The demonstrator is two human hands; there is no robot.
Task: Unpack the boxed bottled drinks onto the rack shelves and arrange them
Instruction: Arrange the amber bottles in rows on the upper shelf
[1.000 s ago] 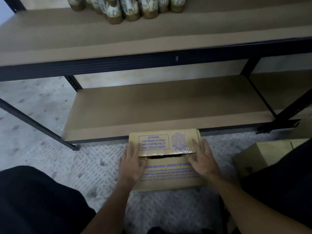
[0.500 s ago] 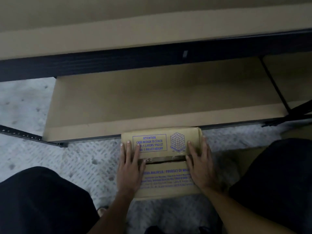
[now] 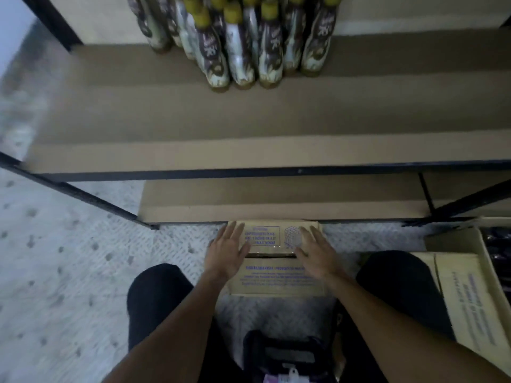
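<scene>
A shut cardboard box (image 3: 276, 275) with blue print lies on the floor against the front edge of the bottom rack shelf (image 3: 276, 210). My left hand (image 3: 228, 251) rests flat on the left side of its far top flap, fingers straight. My right hand (image 3: 315, 251) lies flat on the right side of the same flap. A dark slit shows between the two top flaps. Several bottled drinks (image 3: 240, 40) with yellow caps and brown-and-white labels stand grouped at the back of the upper rack shelf (image 3: 138, 120).
An open cardboard box (image 3: 470, 272) with dark bottles inside sits on the floor at the right. My knees in dark trousers flank the shut box. Black rack posts (image 3: 83, 197) slant at the left and right. The floor is pale and patterned.
The view has tilted up, bringing the upper shelf and its bottles into sight. Both hands have slid forward a little on the box top and stay flat on it.
</scene>
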